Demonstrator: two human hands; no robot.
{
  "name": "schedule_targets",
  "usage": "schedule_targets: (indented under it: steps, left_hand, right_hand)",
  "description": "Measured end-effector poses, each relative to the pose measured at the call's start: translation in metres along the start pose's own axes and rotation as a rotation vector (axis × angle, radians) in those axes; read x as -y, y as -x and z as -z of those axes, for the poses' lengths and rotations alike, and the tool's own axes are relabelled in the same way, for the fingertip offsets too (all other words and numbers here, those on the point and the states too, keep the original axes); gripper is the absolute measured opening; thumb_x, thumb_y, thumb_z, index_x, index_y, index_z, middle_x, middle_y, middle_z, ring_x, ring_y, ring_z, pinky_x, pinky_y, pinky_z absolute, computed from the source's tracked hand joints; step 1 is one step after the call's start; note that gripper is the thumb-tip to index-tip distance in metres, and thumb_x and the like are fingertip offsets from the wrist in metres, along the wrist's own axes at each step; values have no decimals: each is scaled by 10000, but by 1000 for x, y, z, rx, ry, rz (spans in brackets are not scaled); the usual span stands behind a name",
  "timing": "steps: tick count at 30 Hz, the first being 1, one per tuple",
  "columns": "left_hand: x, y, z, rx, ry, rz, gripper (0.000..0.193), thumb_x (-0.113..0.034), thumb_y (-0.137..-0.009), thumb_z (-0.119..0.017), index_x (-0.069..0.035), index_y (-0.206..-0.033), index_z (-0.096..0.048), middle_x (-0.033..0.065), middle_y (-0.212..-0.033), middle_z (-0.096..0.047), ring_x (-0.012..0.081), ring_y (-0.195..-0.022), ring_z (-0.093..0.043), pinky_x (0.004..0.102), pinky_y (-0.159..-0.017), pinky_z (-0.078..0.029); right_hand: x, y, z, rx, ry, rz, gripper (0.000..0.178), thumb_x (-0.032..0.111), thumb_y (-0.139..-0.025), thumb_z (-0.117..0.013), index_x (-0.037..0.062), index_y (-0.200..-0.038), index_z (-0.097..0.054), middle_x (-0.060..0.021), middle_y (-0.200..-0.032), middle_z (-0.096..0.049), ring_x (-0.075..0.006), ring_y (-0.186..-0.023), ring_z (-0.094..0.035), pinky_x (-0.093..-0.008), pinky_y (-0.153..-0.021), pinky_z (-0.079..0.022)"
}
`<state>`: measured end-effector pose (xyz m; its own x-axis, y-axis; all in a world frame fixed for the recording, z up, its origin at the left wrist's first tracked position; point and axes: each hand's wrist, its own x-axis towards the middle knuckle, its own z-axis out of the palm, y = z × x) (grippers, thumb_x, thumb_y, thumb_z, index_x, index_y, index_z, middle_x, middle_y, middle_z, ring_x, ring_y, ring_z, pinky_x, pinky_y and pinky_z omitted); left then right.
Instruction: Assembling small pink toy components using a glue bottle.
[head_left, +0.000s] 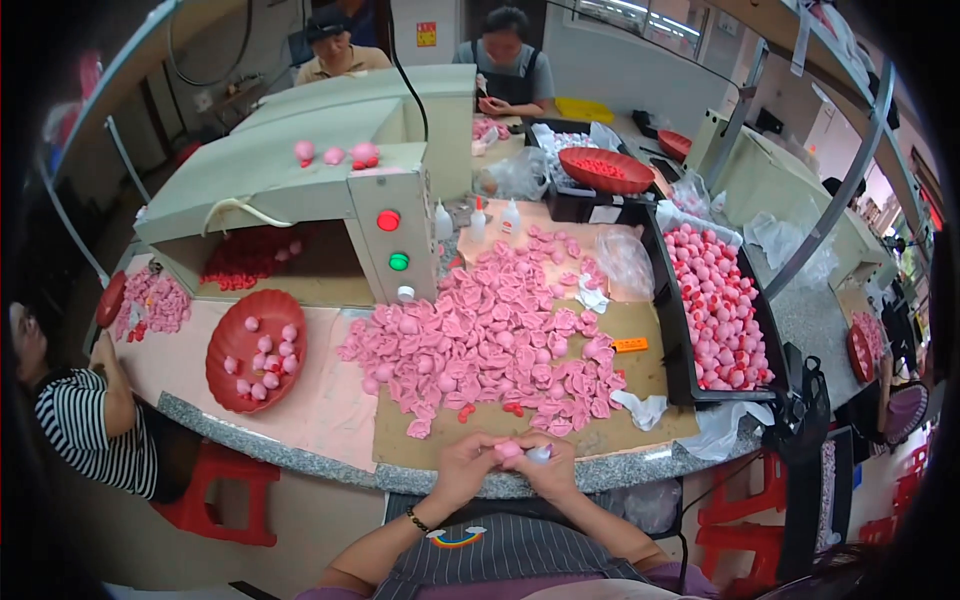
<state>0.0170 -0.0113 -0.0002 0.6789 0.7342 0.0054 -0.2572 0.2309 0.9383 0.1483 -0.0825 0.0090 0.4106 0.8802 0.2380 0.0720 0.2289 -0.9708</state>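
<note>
At the table's near edge my left hand [465, 470] pinches a small round pink piece [508, 449]. Close against it, my right hand [550, 468] has its fingers closed around a small whitish object [539, 454], mostly hidden by the fingers; its kind cannot be made out. The fingertips of both hands meet at the pink piece. Just beyond them spreads a wide heap of pink, cupped, shell-like pieces [490, 340] on a brown board [400, 445]. Two small red pieces [513, 409] lie at the heap's near side.
Left stands a red scalloped bowl [222, 375] with pink balls, before a machine [290, 190] with red and green buttons. Right is a black crate [690, 385] of pink and red balls. White bottles [511, 217] stand behind the heap; an orange tool [631, 345] lies beside it. Co-workers sit around.
</note>
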Motion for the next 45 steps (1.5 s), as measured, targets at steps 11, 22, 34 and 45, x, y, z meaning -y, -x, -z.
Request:
schedule_targets:
  steps: [11,22,34,45]
  left_hand:
    - [5,-11,8,21,101,35,102,-50,-858,-554,19,-930,-574,66,-850,-619,103,-745,-579,239,-683,-484]
    - [11,-6,12,60,151,-1,101,-51,-850,-563,21,-918,-582,75,-820,-620,118,-709,-583,243,-667,-487]
    - [8,-3,11,63,188,-6,112,-42,-840,-576,22,-931,-587,69,-830,-623,114,-737,-589,237,-685,-491]
    - [5,-6,10,51,119,2,111,-48,-836,-589,23,-921,-597,67,-875,-624,101,-780,-585,235,-720,-491]
  right_hand:
    - [0,-4,-3,-6,-53,-51,96,57,-712,-706,9,-785,-667,-25,-713,-571,-81,-627,-529,-215,-563,-419]
    - [1,5,-8,-4,-76,-47,56,50,-760,-674,-1,-763,-653,-29,-703,-584,-77,-624,-560,-201,-559,-453]
    - [-7,3,-3,30,7,-2,142,-3,-684,-712,-9,-818,-666,-52,-733,-610,-107,-657,-570,-218,-600,-447]
    - [-4,-1,-2,12,33,9,147,25,-650,-733,24,-785,-676,-15,-694,-560,-85,-625,-492,-228,-567,-380]
